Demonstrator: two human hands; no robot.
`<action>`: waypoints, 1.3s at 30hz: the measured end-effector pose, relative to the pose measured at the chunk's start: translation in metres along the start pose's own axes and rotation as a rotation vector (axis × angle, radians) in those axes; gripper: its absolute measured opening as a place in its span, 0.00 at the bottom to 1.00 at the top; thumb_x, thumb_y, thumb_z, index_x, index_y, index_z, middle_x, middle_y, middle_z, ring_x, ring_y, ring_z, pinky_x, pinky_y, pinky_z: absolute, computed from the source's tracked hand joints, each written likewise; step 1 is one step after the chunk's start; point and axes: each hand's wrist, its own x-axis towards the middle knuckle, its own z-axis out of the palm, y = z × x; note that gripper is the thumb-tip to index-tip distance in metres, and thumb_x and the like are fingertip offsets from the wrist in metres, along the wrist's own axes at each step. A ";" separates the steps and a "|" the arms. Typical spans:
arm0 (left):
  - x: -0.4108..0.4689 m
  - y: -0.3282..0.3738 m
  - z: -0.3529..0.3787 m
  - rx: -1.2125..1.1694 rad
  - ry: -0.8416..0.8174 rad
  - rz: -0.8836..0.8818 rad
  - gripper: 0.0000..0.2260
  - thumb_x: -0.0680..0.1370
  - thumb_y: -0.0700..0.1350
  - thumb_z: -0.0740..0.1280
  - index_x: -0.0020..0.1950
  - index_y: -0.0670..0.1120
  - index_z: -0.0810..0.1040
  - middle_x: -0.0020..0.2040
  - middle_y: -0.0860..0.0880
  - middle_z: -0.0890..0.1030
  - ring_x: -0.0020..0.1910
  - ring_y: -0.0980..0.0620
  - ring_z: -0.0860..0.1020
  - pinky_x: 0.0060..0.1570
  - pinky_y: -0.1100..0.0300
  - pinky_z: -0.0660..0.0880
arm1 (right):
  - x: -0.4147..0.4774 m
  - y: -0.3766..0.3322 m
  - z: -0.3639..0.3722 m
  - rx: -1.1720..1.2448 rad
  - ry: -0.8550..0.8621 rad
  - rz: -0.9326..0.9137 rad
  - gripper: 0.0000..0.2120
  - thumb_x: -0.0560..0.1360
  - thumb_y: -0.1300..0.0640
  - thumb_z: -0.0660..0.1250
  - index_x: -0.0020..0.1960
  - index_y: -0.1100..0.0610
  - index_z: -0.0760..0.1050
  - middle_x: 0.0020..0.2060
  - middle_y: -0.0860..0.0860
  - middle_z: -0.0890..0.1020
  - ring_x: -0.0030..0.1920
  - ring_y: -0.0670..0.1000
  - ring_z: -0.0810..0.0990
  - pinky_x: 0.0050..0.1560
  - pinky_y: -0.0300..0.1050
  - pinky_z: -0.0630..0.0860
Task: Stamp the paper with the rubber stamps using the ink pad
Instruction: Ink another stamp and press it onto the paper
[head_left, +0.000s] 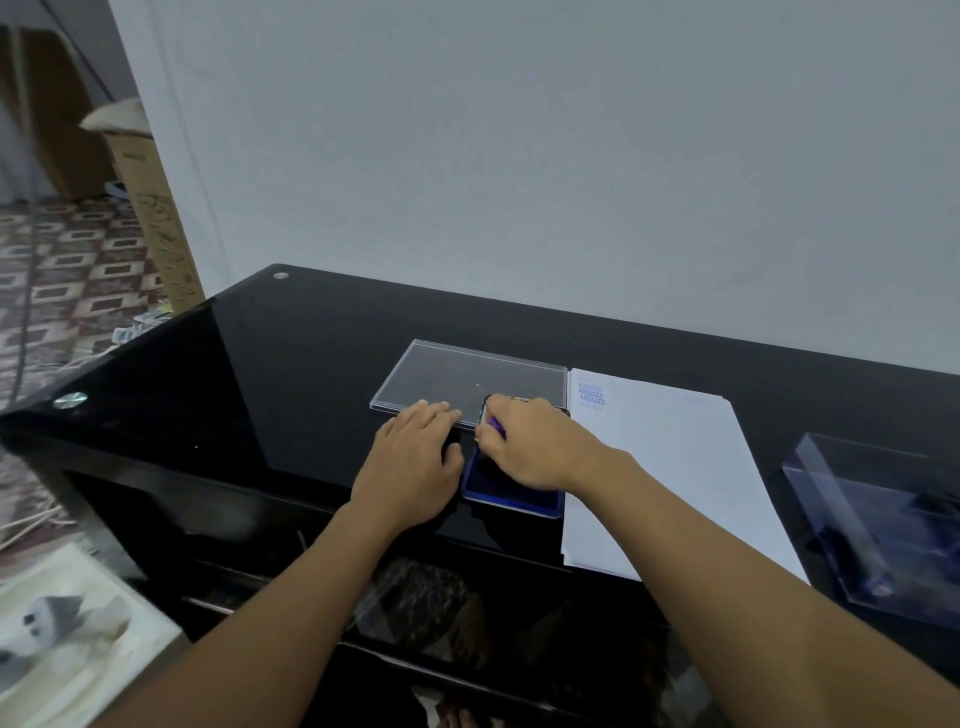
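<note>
my right hand (530, 447) pinches the small rubber stamp (494, 425) onto the blue ink pad (511, 499), just left of the paper (665, 467). my left hand (415, 457) lies flat beside it. the stamp looks light and rigid, so i'd hold it by its sides.

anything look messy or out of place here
Only the blue AMENDED prints in the far left corner of the paper: they are stacked tightly, slightly staggered, and the lowest is faint. No ink spill shows around the ink pad.
</note>
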 end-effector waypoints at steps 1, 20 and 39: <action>0.000 0.000 0.000 0.000 0.003 0.000 0.22 0.83 0.49 0.57 0.77 0.50 0.66 0.77 0.52 0.66 0.78 0.52 0.59 0.77 0.50 0.57 | 0.000 -0.001 0.002 0.002 0.000 -0.002 0.10 0.82 0.48 0.54 0.50 0.53 0.68 0.44 0.53 0.79 0.43 0.55 0.76 0.45 0.51 0.74; -0.001 0.000 0.001 -0.004 0.018 -0.004 0.21 0.82 0.49 0.57 0.76 0.50 0.67 0.76 0.52 0.67 0.78 0.52 0.60 0.77 0.50 0.58 | -0.004 -0.001 0.015 0.047 0.090 0.015 0.09 0.81 0.48 0.55 0.46 0.52 0.65 0.39 0.51 0.78 0.39 0.53 0.77 0.43 0.54 0.77; -0.002 0.001 0.002 -0.002 0.034 -0.008 0.21 0.82 0.50 0.57 0.76 0.51 0.67 0.77 0.53 0.67 0.78 0.53 0.60 0.77 0.52 0.57 | -0.004 -0.001 0.017 0.059 0.096 0.008 0.08 0.81 0.50 0.56 0.45 0.52 0.65 0.38 0.50 0.78 0.38 0.52 0.76 0.40 0.52 0.76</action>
